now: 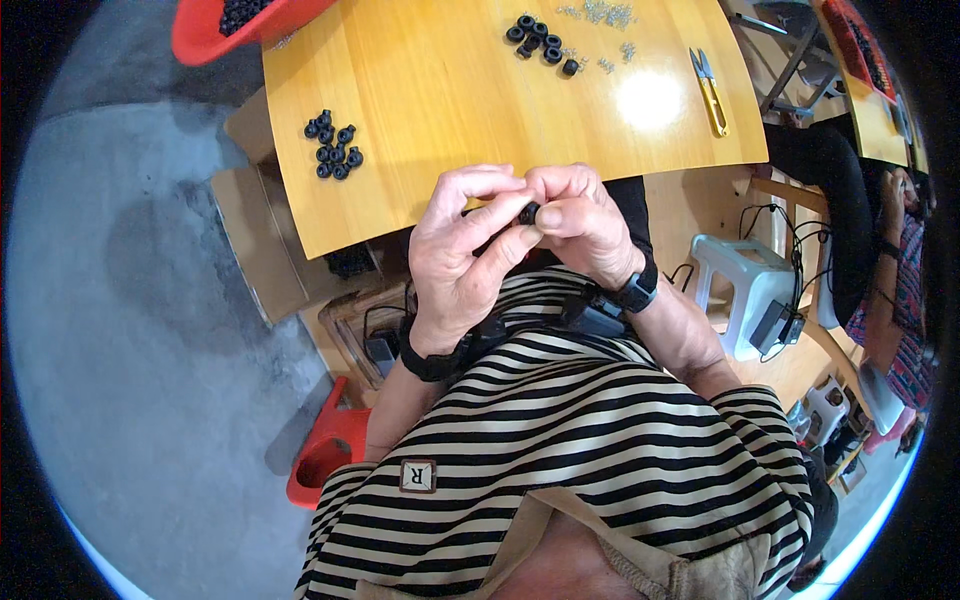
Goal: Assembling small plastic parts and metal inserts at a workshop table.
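Just past the table's near edge, my left hand point(452, 262) and my right hand point(592, 228) meet fingertip to fingertip. Pinched between them is a small round black part point(528, 213), mostly covered by the thumbs and fingers. On the left of the table lies a cluster of several black ring-shaped pieces with short stubs point(325, 153). Farther off, toward the right, sits a group of thicker black rings point(552, 55). Tiny clear or silvery bits point(605, 12) are scattered beside that group.
Yellow-handled thread snips point(714, 100) lie near the right edge of the wooden table point(420, 90). A red basin point(200, 35) of black pieces is at the far left. Cardboard point(255, 245) stands below the table. To the right are a pale stool point(742, 285), cables and another seated person point(885, 270).
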`<state>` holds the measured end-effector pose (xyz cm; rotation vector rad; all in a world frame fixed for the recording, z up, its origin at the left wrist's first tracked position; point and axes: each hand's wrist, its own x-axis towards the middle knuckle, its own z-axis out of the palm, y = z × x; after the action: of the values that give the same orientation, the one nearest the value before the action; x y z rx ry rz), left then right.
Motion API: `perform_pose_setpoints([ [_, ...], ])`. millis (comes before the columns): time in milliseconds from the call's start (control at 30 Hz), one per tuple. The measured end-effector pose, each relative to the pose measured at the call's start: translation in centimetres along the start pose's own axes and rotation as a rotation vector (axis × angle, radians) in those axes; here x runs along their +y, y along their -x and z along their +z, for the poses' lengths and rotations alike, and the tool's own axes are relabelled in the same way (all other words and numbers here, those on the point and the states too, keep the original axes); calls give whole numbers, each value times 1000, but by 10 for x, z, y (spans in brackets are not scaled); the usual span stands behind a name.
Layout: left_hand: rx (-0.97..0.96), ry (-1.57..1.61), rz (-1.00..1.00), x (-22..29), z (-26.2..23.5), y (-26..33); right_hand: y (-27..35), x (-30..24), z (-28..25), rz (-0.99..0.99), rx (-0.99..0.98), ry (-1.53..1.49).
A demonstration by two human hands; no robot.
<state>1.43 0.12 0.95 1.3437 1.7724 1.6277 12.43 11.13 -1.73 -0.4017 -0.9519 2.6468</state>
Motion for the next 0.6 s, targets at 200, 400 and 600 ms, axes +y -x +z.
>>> perform_pose_setpoints([
  [200, 24, 34, 113, 10, 0, 0, 6, -6, 6, 130, -62, -179],
  [400, 30, 26, 134, 19, 2, 2, 9, -5, 13, 43, -116, -131],
  [600, 80, 63, -73, 11, 5, 9, 2, -2, 2, 154, -84, -271],
])
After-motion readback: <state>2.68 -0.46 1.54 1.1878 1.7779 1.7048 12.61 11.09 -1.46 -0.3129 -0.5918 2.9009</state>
